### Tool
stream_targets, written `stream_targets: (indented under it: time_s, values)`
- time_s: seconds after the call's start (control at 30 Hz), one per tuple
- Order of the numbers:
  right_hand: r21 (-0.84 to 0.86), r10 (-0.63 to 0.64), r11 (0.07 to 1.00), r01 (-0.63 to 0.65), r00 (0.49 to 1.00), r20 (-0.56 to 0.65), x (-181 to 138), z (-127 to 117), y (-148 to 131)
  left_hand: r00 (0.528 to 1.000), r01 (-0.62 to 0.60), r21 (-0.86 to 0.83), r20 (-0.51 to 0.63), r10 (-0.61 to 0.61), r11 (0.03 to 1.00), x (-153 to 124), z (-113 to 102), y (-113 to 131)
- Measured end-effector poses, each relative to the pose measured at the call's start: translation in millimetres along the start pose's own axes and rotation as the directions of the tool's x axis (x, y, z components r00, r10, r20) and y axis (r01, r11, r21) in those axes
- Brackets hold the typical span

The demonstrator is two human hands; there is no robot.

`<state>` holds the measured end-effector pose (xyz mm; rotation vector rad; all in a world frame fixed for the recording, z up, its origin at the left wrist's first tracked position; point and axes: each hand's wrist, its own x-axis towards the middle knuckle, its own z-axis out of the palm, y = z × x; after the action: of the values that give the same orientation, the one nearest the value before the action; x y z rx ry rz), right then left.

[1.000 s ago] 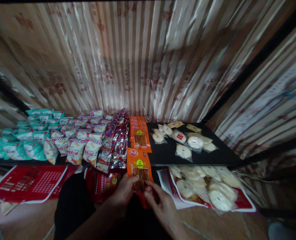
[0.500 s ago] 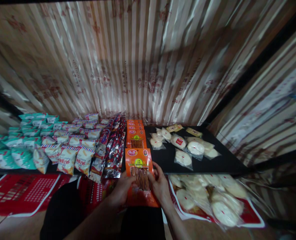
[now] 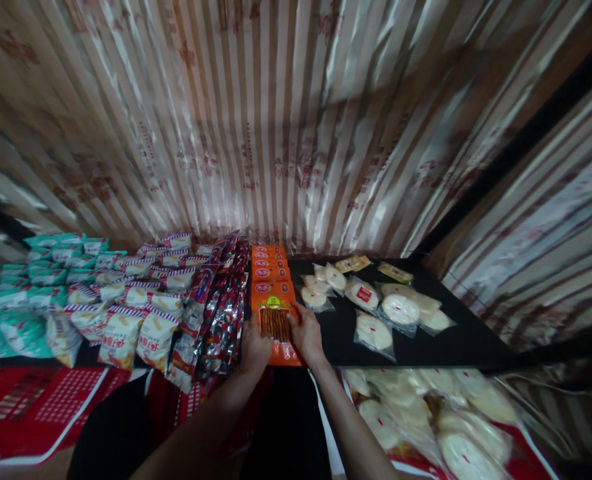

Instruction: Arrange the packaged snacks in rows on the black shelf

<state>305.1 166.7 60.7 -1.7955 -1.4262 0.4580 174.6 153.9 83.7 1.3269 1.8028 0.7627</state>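
An orange snack packet [image 3: 276, 323] with a clear window showing brown strips lies at the front of a row of matching orange packets [image 3: 270, 260] on the black shelf [image 3: 336, 333]. My left hand [image 3: 256, 347] grips its left edge, fingers partly hidden. On the opposite edge, my right hand [image 3: 306, 332] closes with the thumb on top. Dark red foil packets [image 3: 219, 320] stand just left of my left hand. To the right of my right hand lie clear bags of round white flat pieces [image 3: 373, 331].
White shrimp-snack bags [image 3: 121, 337] and teal bags [image 3: 23, 330] fill the shelf's left side. Below its front edge are a red basket [image 3: 31, 413] and more bagged white rounds [image 3: 401, 407]. Corrugated, striped sheeting [image 3: 276, 133] rises behind; a dark post [image 3: 516, 147] slants at right.
Both hands have moved forward with the orange packet, from in front of the shelf edge onto the shelf. It now overlaps the front of the orange row. The view has shifted slightly.
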Motion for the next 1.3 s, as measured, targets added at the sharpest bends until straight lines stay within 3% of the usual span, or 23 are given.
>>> stream_targets:
  time_s: [0.33, 0.63, 1.03, 1.3]
  values:
    - [-0.231, 0.013, 0.973, -0.002, 0.999, 0.044, 14.6, 12.5, -3.3, 0.995, -0.085, 0.21, -0.025, 0.092, 0.974, 25.2, 9.4, -4.1]
    - [-0.346, 0.046, 0.938, -0.026, 0.998, 0.051, 12.1, 13.8, -8.7, 0.99, -0.126, 0.31, -0.025, 0.141, 0.942, 24.2, 11.8, -8.8]
    - [-0.388, -0.009, 0.922, 0.012, 1.0, 0.008, 11.2, 16.3, -6.3, 0.985, -0.155, 0.339, -0.023, 0.173, 0.928, 19.6, 14.5, -5.2]
    - [-0.389, -0.099, 0.918, 0.079, 0.994, -0.033, 10.6, 14.0, -8.9, 0.95, -0.309, 0.25, 0.041, 0.309, 0.918, -11.0, 17.8, -3.9]
